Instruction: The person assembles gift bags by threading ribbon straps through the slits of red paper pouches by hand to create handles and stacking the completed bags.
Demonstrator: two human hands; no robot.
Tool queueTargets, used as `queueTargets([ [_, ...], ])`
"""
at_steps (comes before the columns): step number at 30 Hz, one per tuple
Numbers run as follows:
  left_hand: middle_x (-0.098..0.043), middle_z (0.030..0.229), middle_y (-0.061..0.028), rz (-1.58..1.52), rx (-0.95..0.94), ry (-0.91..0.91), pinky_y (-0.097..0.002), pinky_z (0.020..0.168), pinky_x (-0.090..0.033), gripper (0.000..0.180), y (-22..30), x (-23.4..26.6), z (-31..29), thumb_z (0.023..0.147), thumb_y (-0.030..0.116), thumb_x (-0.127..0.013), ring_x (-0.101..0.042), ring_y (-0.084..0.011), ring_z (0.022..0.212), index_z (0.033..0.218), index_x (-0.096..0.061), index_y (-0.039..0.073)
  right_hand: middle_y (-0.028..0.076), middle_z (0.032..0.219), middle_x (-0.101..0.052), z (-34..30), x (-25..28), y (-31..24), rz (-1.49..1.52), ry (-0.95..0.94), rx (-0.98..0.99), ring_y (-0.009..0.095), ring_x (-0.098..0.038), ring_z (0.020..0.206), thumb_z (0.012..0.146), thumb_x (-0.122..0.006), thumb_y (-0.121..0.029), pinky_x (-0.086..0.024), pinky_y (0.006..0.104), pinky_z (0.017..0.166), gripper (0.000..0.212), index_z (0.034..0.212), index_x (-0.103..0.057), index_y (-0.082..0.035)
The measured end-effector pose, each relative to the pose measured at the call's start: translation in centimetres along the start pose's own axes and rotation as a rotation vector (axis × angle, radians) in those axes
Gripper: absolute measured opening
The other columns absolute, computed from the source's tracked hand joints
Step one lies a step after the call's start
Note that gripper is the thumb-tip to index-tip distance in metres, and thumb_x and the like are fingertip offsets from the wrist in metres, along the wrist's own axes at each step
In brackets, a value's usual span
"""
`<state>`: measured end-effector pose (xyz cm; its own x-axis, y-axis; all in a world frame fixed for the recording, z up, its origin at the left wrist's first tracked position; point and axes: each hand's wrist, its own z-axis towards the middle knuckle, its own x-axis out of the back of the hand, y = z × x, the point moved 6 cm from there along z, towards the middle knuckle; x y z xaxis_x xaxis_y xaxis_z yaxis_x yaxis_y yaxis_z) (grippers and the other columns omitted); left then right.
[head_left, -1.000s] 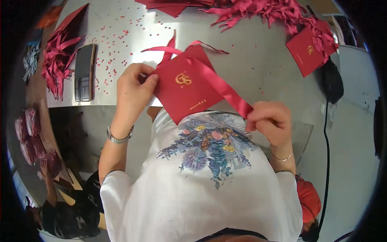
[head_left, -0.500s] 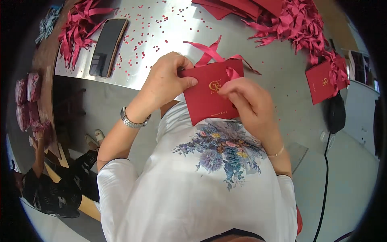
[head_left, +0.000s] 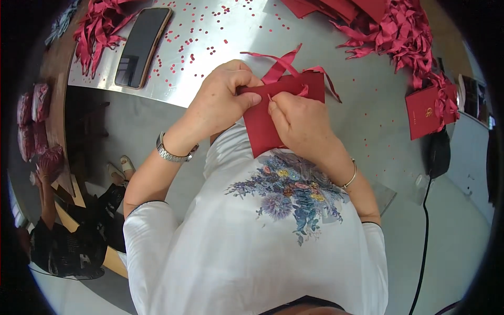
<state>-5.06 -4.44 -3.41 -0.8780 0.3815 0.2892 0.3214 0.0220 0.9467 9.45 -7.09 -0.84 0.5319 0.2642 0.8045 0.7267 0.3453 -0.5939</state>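
A small flat red paper bag (head_left: 261, 128) is held up against my shirt front, above the near edge of the table. My left hand (head_left: 223, 94) grips its upper left corner, thumb on the face and fingers behind. Pink-red ribbon (head_left: 282, 67) sticks out past the bag's top edge, its loose ends crossing. Another bit of ribbon (head_left: 303, 91) shows on the front face near the top right. My right hand (head_left: 304, 125) lies across the bag, its thumb and forefinger pinching a ribbon end close to my left thumb. The hand covers much of the bag's face.
On the metal table (head_left: 173, 97) lie a phone (head_left: 143, 48), scattered red paper dots and a ribbon bundle (head_left: 100, 34). Far right are stacked red bags (head_left: 362, 8), a ribbon heap (head_left: 401, 37) and a ribboned bag (head_left: 424, 113). A person (head_left: 68, 241) sits at left near wrapped red packs (head_left: 41, 102).
My right hand has moved left across the bag with the ribbon end, now beside my left thumb. The bag's printed front is now covered. The view has shifted slightly.
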Motion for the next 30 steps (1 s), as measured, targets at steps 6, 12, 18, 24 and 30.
queueTargets([
  [6,-0.058,0.089,-0.0098,-0.019,-0.057,0.052,-0.0314,0.073,-0.048,0.02,0.3,-0.2,-0.4,0.075,-0.002,-0.07,-0.058,-0.0226,0.083,0.095,-0.066,-0.002,0.015,0.067,-0.063,0.7,0.1,-0.1,0.019,-0.043,-0.016,0.034,-0.063,0.059,0.091,-0.053,-0.022,-0.048,0.0472,0.055,0.023,0.074,-0.056,-0.006],
  [12,-0.057,0.09,-0.0119,0.067,-0.083,0.07,-0.0349,0.074,-0.048,0.022,1.1,0.2,-1.1,0.076,-0.003,-0.066,-0.058,-0.0268,0.084,0.098,-0.063,-0.002,0.017,0.069,-0.065,1.8,-0.1,-0.2,-0.014,-0.145,-0.118,0.037,-0.064,0.063,0.088,-0.052,-0.022,-0.049,0.0504,0.059,0.025,0.073,-0.06,-0.004],
  [18,-0.057,0.091,-0.0164,0.283,-0.236,0.127,-0.0412,0.074,-0.049,0.015,2.3,0.1,-1.1,0.076,-0.005,-0.063,-0.058,-0.0358,0.085,0.09,-0.061,-0.002,0.02,0.07,-0.065,2.6,0.0,-1.2,-0.064,-0.133,-0.145,0.039,-0.064,0.064,0.085,-0.053,-0.02,-0.051,0.0495,0.061,0.023,0.072,-0.063,-0.003],
  [24,-0.057,0.089,-0.0176,0.396,-0.27,0.129,-0.043,0.072,-0.049,0.012,2.9,-0.2,-1.1,0.075,-0.005,-0.064,-0.057,-0.0378,0.085,0.087,-0.06,-0.002,0.018,0.069,-0.065,3.2,0.4,-1.5,-0.292,-0.177,-0.096,0.036,-0.065,0.065,0.084,-0.054,-0.02,-0.052,0.0476,0.058,0.023,0.073,-0.065,-0.004],
  [30,-0.06,0.092,-0.0134,0.184,-0.28,0.07,-0.0363,0.07,-0.05,0.014,3.9,0.8,-0.7,0.078,-0.004,-0.061,-0.06,-0.0288,0.084,0.092,-0.063,-0.004,0.012,0.063,-0.062,2.0,0.8,-1.8,-0.231,0.001,-0.067,0.027,-0.066,0.061,0.086,-0.059,-0.02,-0.05,0.0391,0.048,0.02,0.072,-0.059,-0.007],
])
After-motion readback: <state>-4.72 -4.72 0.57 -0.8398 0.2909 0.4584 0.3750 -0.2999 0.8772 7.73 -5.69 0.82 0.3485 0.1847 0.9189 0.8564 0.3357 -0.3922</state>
